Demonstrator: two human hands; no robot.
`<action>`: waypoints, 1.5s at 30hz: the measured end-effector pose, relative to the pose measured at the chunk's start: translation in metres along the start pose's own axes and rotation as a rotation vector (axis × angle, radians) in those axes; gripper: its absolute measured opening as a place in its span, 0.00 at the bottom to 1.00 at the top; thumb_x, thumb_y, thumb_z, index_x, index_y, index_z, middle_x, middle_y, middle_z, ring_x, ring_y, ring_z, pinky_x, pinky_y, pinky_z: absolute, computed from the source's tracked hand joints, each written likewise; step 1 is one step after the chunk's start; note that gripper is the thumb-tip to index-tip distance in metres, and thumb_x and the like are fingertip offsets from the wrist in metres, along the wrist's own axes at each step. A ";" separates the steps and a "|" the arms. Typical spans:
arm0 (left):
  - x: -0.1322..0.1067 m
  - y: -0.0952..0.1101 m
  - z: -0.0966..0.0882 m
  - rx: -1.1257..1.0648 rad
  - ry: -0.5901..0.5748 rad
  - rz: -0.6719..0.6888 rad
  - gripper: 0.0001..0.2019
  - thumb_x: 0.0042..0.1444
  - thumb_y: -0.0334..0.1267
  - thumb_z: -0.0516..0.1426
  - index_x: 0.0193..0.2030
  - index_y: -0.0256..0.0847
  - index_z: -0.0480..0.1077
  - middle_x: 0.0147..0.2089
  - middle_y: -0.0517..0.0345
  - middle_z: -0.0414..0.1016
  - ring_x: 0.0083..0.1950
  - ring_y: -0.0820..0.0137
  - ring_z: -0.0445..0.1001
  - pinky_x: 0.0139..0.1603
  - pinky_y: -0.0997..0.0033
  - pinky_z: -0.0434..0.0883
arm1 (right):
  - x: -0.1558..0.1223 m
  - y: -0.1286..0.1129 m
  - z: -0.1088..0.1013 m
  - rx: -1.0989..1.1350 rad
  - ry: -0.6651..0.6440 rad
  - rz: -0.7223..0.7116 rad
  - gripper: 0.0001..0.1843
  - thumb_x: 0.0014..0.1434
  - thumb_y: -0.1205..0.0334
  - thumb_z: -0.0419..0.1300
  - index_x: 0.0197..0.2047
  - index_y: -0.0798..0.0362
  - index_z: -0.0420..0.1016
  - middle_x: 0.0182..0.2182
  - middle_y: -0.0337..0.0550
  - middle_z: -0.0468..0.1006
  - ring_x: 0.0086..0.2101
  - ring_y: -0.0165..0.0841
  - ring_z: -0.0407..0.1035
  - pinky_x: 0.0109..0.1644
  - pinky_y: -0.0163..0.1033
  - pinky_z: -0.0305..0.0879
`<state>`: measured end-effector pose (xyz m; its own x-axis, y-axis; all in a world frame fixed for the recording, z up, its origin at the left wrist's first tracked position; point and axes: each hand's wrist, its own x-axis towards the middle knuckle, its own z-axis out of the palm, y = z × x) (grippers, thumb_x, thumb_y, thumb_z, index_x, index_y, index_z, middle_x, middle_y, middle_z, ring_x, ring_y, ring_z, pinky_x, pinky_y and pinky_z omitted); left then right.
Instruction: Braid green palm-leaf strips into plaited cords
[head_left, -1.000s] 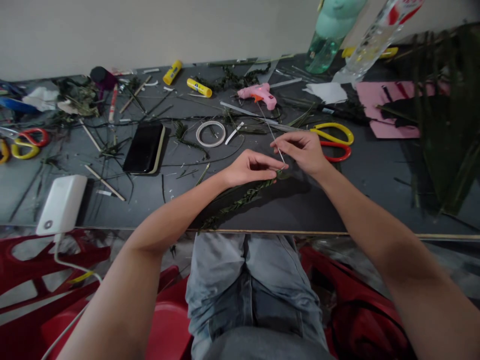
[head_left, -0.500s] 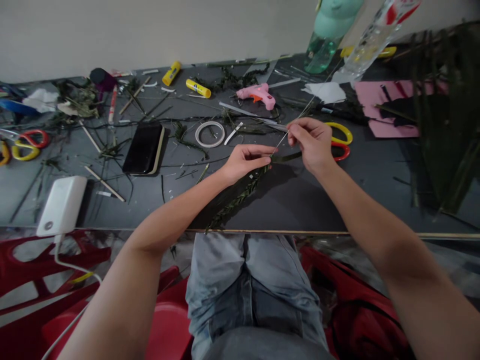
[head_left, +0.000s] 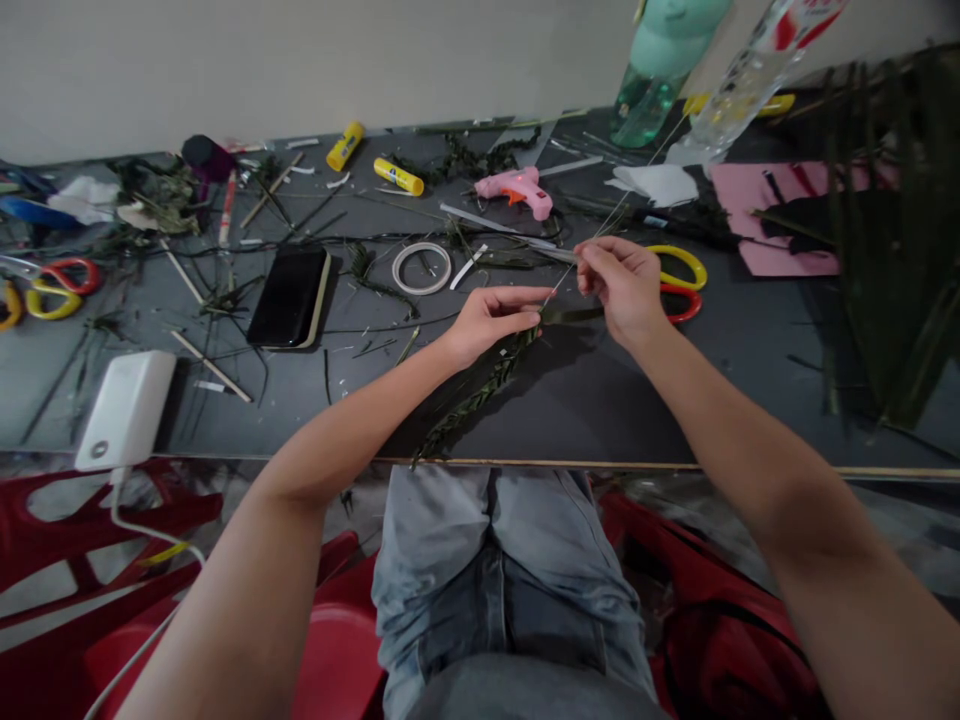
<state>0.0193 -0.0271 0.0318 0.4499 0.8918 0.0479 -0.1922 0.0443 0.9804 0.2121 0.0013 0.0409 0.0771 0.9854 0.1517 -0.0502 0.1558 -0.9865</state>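
My left hand pinches the upper end of a braided strip of green leaf, which slants down to the table's front edge. To its right, my right hand is closed on a thin pale strand that runs from the braid's end up between the fingers and beyond, toward the back. A flat dark leaf strip stretches from the braid toward the right hand; whether that hand touches it is hidden. Just behind the right hand lie scissors with yellow and red handles, their blades partly covered.
Behind the hands lie a pink glue gun, a tape roll and glue sticks. A phone and a white power bank are at left. Bottles stand at back right, near large leaves. Leaf scraps litter the table.
Both hands keep almost the same place and grip. The view has shifted very slightly; no object has visibly been moved.
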 end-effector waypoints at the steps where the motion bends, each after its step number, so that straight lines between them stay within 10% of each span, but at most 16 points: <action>1: 0.000 0.000 0.000 -0.001 0.001 -0.002 0.18 0.46 0.39 0.69 0.47 0.43 0.82 0.47 0.56 0.84 0.38 0.70 0.80 0.47 0.63 0.79 | 0.001 0.000 0.000 -0.004 0.023 0.023 0.09 0.56 0.53 0.67 0.30 0.48 0.78 0.23 0.35 0.71 0.21 0.23 0.62 0.25 0.32 0.61; 36: 0.002 -0.009 0.002 0.068 -0.008 -0.121 0.20 0.47 0.39 0.69 0.48 0.38 0.81 0.39 0.53 0.84 0.36 0.71 0.80 0.45 0.68 0.76 | 0.005 -0.001 -0.006 -0.048 0.035 0.210 0.11 0.62 0.51 0.64 0.38 0.50 0.80 0.29 0.40 0.82 0.21 0.25 0.71 0.22 0.29 0.66; 45: 0.002 -0.013 0.004 0.056 0.194 -0.087 0.16 0.48 0.36 0.68 0.45 0.38 0.82 0.38 0.53 0.85 0.33 0.72 0.79 0.44 0.65 0.77 | 0.007 0.001 -0.005 -0.088 0.032 0.417 0.14 0.66 0.55 0.60 0.33 0.55 0.77 0.27 0.48 0.83 0.20 0.30 0.74 0.19 0.32 0.66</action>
<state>0.0261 -0.0278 0.0198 0.2852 0.9559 -0.0699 -0.1090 0.1048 0.9885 0.2180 0.0075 0.0407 0.0995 0.9601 -0.2615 0.0017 -0.2629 -0.9648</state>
